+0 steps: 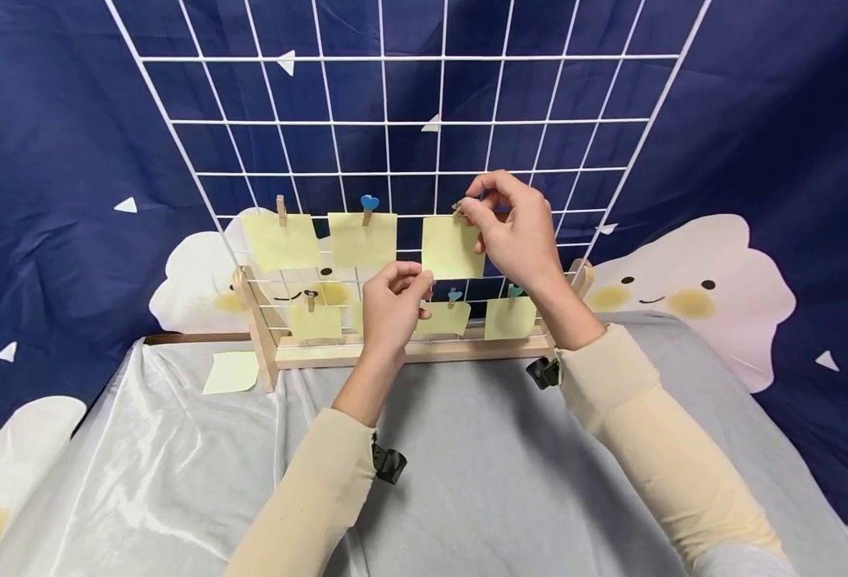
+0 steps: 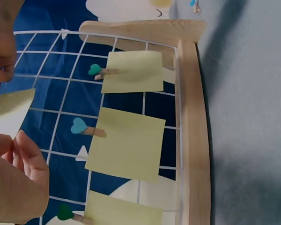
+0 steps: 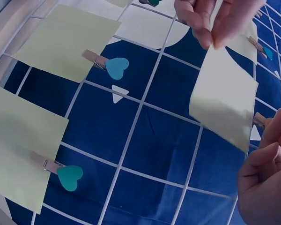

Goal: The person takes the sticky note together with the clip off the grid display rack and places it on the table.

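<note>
While the top-right note (image 1: 453, 248) is pinched before the grid (image 1: 386, 123) by the left grip (image 1: 393, 304) and its peg (image 1: 458, 208) by the right grip (image 1: 518, 228), clipping seems underway, with steady alignment called for.

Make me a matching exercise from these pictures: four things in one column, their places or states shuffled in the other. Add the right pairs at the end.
Things
1. Left hand
2. Right hand
3. Loose paper
4. Wire grid

Places and states
A. Stands upright in a wooden base
B. Pinches the lower corner of a yellow note
C. Lies on the grey cloth
D. Holds a clothespin at the yellow note's top edge

Right pairs
1-B, 2-D, 3-C, 4-A
</note>
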The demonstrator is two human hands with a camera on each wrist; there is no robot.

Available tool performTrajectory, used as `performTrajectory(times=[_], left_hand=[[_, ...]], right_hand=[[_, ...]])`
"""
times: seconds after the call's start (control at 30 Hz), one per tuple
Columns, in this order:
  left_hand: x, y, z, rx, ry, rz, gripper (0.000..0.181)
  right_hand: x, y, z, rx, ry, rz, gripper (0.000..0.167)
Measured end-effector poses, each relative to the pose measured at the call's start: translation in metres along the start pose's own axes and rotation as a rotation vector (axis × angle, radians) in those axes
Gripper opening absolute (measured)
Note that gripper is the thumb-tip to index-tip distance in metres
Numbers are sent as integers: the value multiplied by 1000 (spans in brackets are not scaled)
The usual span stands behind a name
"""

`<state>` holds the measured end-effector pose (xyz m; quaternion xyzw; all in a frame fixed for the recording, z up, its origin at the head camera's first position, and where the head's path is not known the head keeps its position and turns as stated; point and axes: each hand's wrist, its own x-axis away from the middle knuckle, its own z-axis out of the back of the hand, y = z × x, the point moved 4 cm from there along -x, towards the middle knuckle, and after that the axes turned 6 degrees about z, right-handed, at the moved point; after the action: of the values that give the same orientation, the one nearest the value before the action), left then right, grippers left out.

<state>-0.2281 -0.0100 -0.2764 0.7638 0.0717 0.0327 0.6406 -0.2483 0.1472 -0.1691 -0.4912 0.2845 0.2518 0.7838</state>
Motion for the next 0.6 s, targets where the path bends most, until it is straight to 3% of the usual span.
performTrajectory(times=[0.17,0.6], left_hand=[[5,-1,11,-20,-12,15,11],[14,2,52,3,46,22,13]], right_hand=[[3,-3,6,-49,12,13,13],[22,1,27,-104,32,-67,14]])
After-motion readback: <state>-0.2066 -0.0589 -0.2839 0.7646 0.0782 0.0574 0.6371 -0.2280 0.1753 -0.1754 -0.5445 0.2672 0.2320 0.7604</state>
